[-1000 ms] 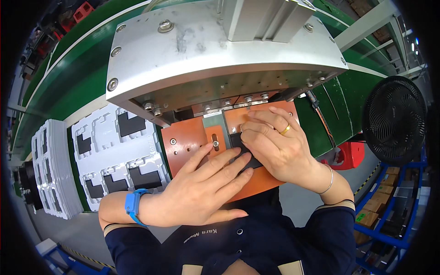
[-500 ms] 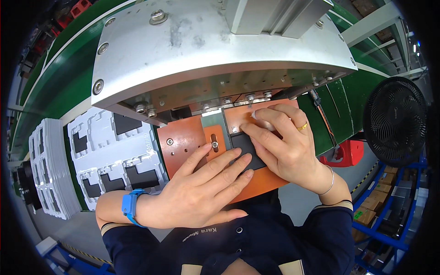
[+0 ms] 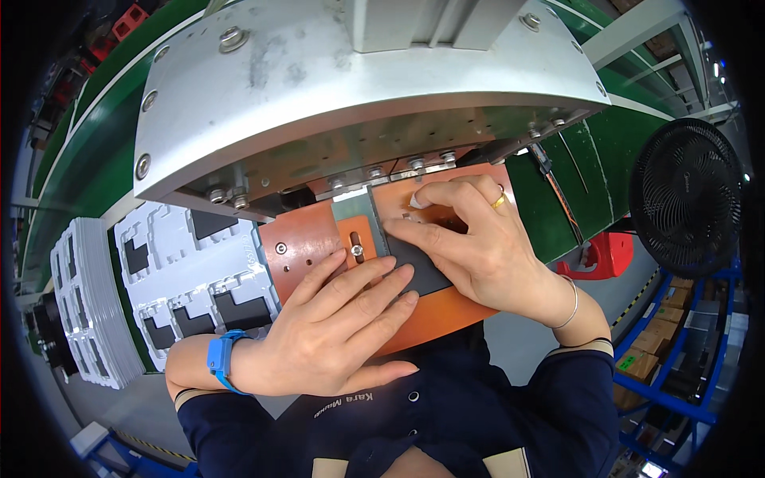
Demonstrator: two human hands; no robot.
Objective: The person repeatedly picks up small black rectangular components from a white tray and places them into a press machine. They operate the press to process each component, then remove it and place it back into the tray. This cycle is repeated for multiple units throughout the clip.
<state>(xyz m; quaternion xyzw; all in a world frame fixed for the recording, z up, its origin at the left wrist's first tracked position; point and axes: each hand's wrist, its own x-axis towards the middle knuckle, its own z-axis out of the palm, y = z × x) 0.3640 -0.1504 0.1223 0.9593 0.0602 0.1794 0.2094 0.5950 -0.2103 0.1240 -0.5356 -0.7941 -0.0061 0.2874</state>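
A flat dark grey piece (image 3: 416, 266) lies on the orange fixture plate (image 3: 434, 317) beneath the overhanging metal block. My left hand (image 3: 339, 319) rests palm down, fingers spread, with its fingertips on the near left part of the dark piece and by the slotted orange block (image 3: 357, 239). My right hand (image 3: 482, 247) reaches in from the right, bent at the fingers. Its index fingertip touches the upper left edge of the dark piece, beside a greyish-green strip (image 3: 352, 209). White shows on the tip of another finger, above the plate. The right thumb is mostly hidden.
The heavy metal block (image 3: 351, 88) overhangs the fixture. White molded trays (image 3: 187, 279) with dark pieces lie at left, beside a tray stack (image 3: 84, 303). A black fan (image 3: 685, 195), a red object (image 3: 602, 256) and a caliper-like tool (image 3: 558, 191) are at right.
My right index fingertip has moved left along the dark piece to its upper left edge. My left hand stays spread on the fixture. The whole view has shifted slightly.
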